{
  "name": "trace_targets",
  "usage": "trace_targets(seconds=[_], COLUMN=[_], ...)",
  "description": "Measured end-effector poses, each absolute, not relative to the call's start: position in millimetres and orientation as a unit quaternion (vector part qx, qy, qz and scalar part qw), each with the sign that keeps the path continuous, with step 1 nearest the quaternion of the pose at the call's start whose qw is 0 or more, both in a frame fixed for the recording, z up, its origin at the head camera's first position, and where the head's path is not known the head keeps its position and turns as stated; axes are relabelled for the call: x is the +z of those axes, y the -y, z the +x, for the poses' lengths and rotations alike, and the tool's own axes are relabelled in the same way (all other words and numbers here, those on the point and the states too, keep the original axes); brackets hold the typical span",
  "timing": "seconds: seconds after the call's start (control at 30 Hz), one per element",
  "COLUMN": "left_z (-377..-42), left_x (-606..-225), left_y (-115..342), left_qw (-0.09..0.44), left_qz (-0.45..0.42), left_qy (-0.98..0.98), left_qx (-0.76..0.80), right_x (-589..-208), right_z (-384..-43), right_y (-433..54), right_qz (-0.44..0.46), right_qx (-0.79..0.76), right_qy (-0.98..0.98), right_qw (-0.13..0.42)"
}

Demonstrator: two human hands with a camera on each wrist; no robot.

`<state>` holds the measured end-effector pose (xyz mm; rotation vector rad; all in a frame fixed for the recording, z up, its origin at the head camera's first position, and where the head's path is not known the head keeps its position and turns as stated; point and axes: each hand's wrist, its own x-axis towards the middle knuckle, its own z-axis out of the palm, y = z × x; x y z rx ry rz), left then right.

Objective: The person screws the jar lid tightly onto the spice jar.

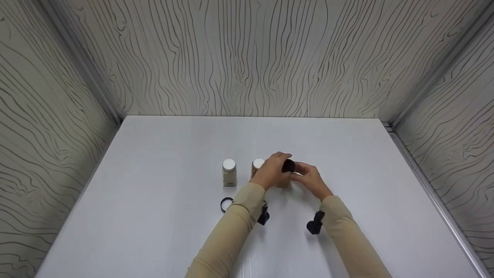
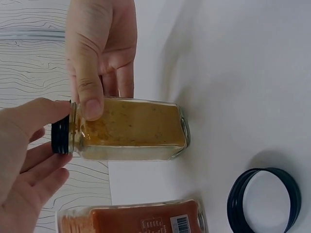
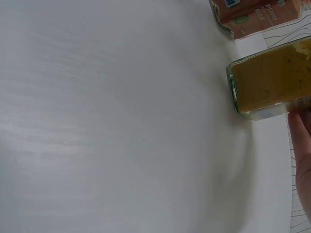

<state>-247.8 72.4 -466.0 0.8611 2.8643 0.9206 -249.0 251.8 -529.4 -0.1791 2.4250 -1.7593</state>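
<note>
A glass spice jar [image 2: 136,126] with yellow-brown powder stands between both hands, a black screw cap [image 2: 60,136] on its mouth. My left hand [image 1: 272,170] pinches that cap between thumb and fingers. With thumb and fingers, my right hand [image 1: 312,179] grips the jar near its neck. Close by on the left is a jar of reddish powder [image 2: 146,218]; its label reads pepper in the right wrist view, and a white top [image 1: 258,163] shows in the head view. Whether the held jar's base touches the table cannot be told.
Further left, a jar of pale powder [image 1: 229,177] with a white top stands upright. A black ring [image 2: 235,199] lies on the white table [image 1: 154,216], partly behind my left sleeve in the head view. Wood-patterned panels [image 1: 247,58] enclose the table's back and sides.
</note>
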Motion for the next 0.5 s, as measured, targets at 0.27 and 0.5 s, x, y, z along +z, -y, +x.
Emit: trace_targets(seconds=[0.27, 0.5], left_z=[-247.2, -246.7], left_x=[-465.6, -465.9], left_y=[-73.7, -73.8], left_qw=[0.022, 0.017], left_qz=[0.271, 0.268], left_qy=[-0.914, -0.915], left_qx=[0.302, 0.301], right_x=[-531.4, -530.7], right_z=[-250.1, -249.3], right_y=[-251.9, -251.4], right_qz=[-0.064, -0.062], right_qx=[-0.584, -0.587], right_qy=[-0.807, -0.805], right_qw=[0.063, 0.059])
